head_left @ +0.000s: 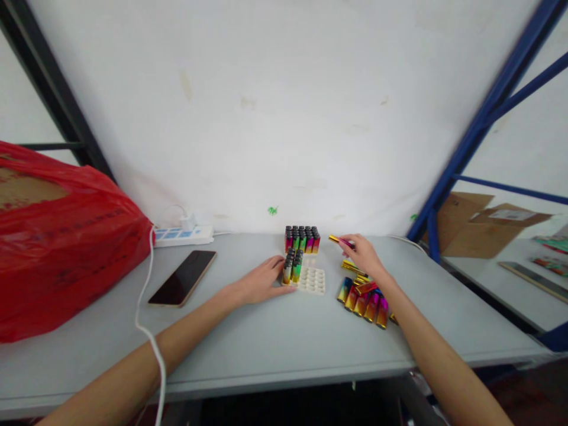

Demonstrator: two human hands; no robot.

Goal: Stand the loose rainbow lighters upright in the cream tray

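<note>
White tray (314, 280), upright tubes (293, 267) in left end

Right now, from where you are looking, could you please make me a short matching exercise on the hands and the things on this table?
Column one:
1. Right hand
2. Left hand
3. Phone
4. Power strip

Column two:
A. Lying flat, dark screen up
B. Holding a shiny gold-and-pink piece
C. White and blue, with a plug in it
D. At the left end of the white tray

Right pairs: 1-B, 2-D, 3-A, 4-C.
</note>
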